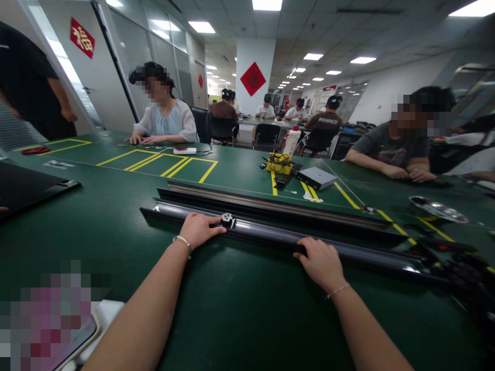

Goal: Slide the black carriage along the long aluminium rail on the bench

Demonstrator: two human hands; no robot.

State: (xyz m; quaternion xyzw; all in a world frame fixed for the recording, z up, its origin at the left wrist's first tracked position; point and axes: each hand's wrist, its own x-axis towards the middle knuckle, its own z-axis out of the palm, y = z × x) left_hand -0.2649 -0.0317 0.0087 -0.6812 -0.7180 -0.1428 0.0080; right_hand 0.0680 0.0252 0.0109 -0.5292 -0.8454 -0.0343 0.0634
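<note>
While L fingers (217, 231) pinch fitting (229, 221), tbl (255, 299) open nr rail (266, 232) edge.

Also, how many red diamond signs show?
3: one sign on the left door, another sign on the pillar, a small sign between them in view. Distant ones may be hidden.

Slim silvery bracelets (187, 242) circle both wrists (335, 284) (the right one thinner).

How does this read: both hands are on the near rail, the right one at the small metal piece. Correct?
Not quite: the head view shows the left hand, not the right hand, at the metal piece. Both are on the near rail, as you say.
</note>
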